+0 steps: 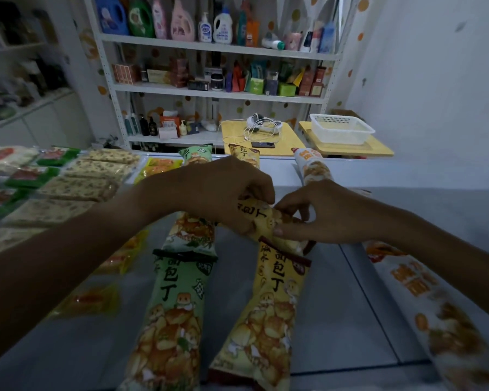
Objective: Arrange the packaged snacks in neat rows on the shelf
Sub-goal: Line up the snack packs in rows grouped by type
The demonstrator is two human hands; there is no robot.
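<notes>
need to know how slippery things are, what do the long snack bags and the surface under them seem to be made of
Long snack bags: thin printed plastic film by the look, fairly matte, with crimped end seals and soft wrinkles over lumpy contents. Surface: smooth grey, looks like painted metal or laminate, with a dull sheen and thin seam lines; which one is unclear.

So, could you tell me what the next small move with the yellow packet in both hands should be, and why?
Probably lay the yellow snack packet, pinched by the left hand and right hand, flat in the yellow column, between the near yellow packet and the far one, parallel to the green packets.
</notes>
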